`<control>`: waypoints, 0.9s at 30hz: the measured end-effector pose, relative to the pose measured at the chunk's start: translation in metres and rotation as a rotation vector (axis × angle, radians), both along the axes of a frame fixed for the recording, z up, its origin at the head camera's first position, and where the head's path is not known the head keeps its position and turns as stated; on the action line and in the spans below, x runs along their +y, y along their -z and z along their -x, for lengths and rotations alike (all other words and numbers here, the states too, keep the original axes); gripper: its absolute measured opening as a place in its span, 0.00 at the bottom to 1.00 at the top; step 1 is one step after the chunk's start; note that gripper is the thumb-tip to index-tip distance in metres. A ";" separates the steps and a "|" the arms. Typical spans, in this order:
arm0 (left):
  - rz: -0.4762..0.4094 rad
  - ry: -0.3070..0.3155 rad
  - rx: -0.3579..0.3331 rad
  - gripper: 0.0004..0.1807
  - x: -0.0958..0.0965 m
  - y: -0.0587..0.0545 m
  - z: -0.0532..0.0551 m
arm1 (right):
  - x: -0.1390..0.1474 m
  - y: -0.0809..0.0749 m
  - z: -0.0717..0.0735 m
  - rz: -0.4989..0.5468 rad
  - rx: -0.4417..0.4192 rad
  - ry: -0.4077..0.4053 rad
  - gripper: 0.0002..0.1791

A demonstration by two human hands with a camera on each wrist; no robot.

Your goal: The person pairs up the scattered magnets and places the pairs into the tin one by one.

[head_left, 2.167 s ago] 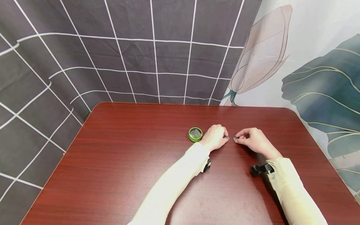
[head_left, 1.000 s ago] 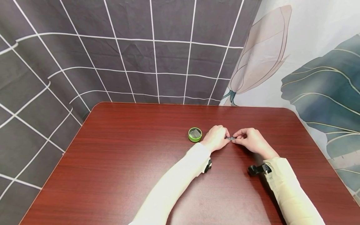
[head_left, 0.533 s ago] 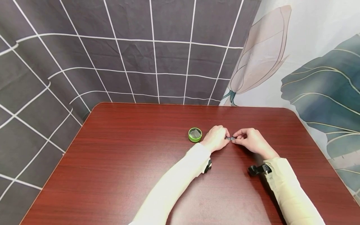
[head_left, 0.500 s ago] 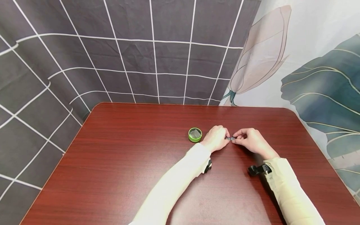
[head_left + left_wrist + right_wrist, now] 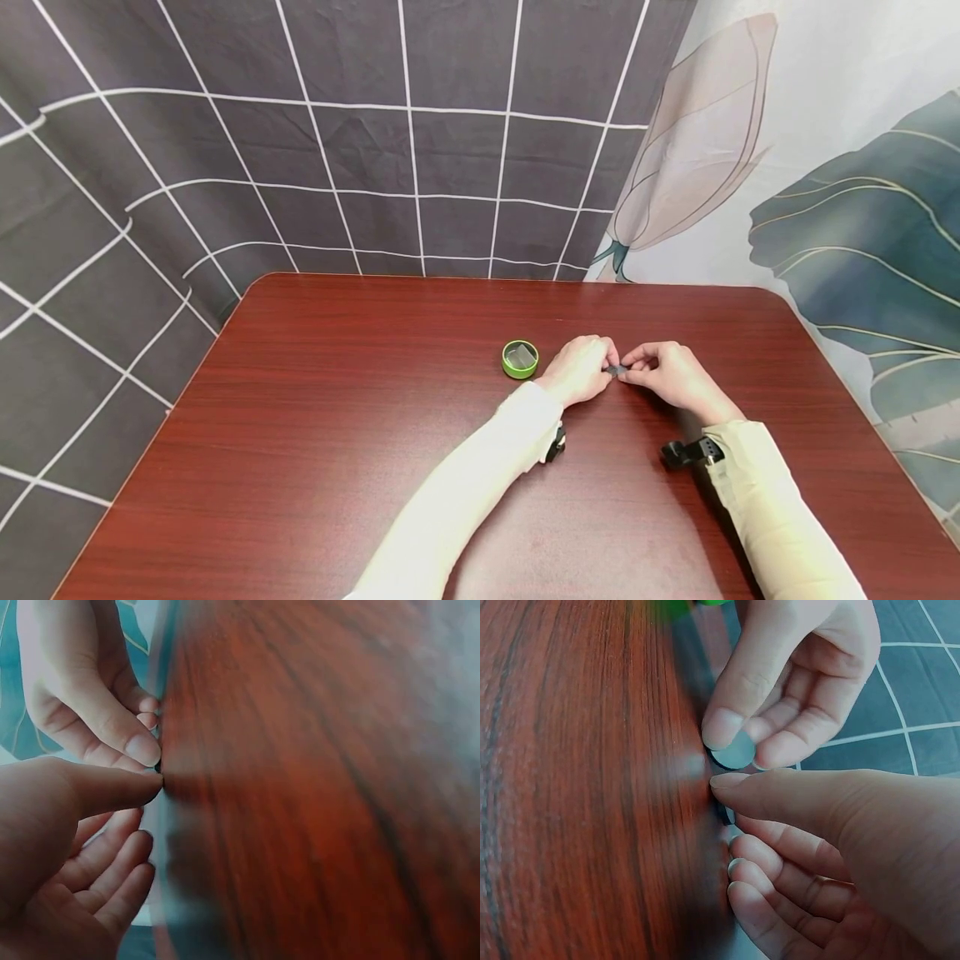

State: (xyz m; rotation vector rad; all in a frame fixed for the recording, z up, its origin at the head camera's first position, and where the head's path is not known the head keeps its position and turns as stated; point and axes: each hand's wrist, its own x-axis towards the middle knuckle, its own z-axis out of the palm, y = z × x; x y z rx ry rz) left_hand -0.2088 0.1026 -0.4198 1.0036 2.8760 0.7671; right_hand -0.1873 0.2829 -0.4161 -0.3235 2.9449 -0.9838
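My left hand (image 5: 579,369) pinches a small flat grey disc (image 5: 735,752) between thumb and fingers, close above the table. Opposite it, my right hand (image 5: 673,375) pinches a second thin piece (image 5: 727,815), seen nearly edge-on as a dark rim in the right wrist view. In the head view the two pieces meet or almost meet between my fingertips; I cannot tell whether they touch. In the left wrist view both thumbs come close together and the discs are mostly hidden.
A round container with a green rim (image 5: 521,377) stands just left of my left hand, with a clear or greyish flat piece inside. The reddish-brown wooden table (image 5: 337,417) has a grey gridded curtain (image 5: 375,150) behind it and a leaf-patterned one at right.
Both hands have come together since the earliest frame, closing the gap between the two grey discs. Most recently my left fingers have shifted slightly toward the right hand. The container has stayed put.
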 end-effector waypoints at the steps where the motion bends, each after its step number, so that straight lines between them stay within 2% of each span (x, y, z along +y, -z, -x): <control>1: -0.004 0.003 0.006 0.07 0.000 0.000 0.000 | 0.000 0.000 0.000 0.002 0.001 -0.002 0.08; 9: 0.004 0.015 0.029 0.06 -0.002 -0.002 -0.001 | 0.000 0.000 0.000 0.006 0.009 -0.008 0.08; 15: 0.033 0.013 0.007 0.05 -0.002 -0.002 -0.001 | 0.000 0.000 0.001 -0.001 0.002 -0.007 0.08; 27: 0.044 0.010 -0.033 0.09 -0.005 -0.002 -0.001 | 0.000 -0.001 0.000 -0.005 -0.020 0.003 0.08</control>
